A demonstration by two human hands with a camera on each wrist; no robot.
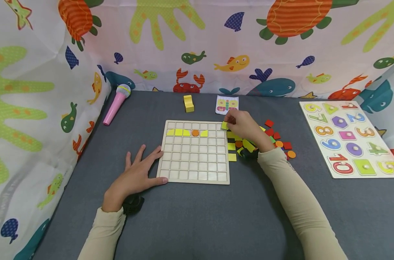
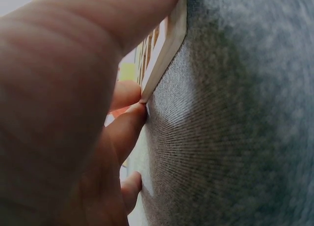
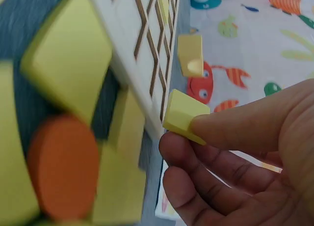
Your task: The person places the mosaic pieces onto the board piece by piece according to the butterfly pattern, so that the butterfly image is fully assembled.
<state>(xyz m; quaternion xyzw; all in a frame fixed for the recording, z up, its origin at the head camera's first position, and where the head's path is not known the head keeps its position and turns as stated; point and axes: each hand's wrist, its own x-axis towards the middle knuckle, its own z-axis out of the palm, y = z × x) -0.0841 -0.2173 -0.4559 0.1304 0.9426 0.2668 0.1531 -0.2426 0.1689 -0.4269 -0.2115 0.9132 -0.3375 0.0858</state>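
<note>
A wooden grid board [image 1: 193, 157] lies on the grey table. In its second row sit several yellow square tiles [image 1: 179, 132] and an orange round tile [image 1: 195, 133]. My left hand [image 1: 135, 176] rests beside the board with fingers spread, thumb and fingertips touching its left edge. My right hand [image 1: 244, 124] pinches a yellow square tile [image 3: 184, 115] between thumb and index finger, at the board's far right corner. Below that hand, loose yellow tiles [image 1: 231, 146] lie along the board's right edge, partly hidden by the hand and wrist.
Red tiles [image 1: 287, 145] and orange discs [image 1: 291, 154] lie scattered right of the right wrist. Behind the board stand a yellow block [image 1: 188, 103] and a pattern card [image 1: 227, 104]. A pink microphone [image 1: 117, 104] lies far left; a number puzzle board [image 1: 354, 139] lies right.
</note>
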